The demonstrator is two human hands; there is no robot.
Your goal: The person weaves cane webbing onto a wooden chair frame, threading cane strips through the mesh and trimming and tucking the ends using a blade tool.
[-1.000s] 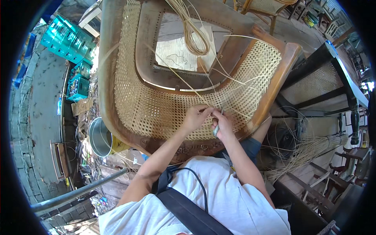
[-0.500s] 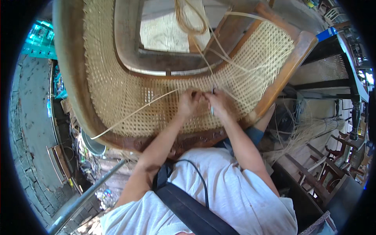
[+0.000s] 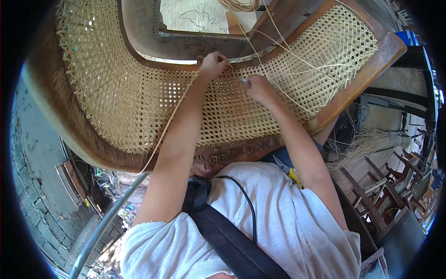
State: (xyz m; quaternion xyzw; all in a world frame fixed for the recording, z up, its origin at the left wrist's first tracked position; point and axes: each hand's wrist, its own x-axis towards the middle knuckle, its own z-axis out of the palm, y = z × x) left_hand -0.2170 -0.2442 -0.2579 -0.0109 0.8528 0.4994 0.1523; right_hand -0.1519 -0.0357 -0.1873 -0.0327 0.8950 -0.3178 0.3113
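"See how many bare hands [image 3: 213, 66]?"

"Count two. Add one pale cane panel [image 3: 125, 107] and one coil of cane [image 3: 239, 7]."

"Otherwise?"

"Count one carved frame [image 3: 216, 159], one black strap [image 3: 232, 244], one metal pipe [image 3: 104, 228]."

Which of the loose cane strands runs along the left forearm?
The long pale strand on the outer side of the left forearm, reaching down across the wooden frame; the other visible loose strands lie farther right.
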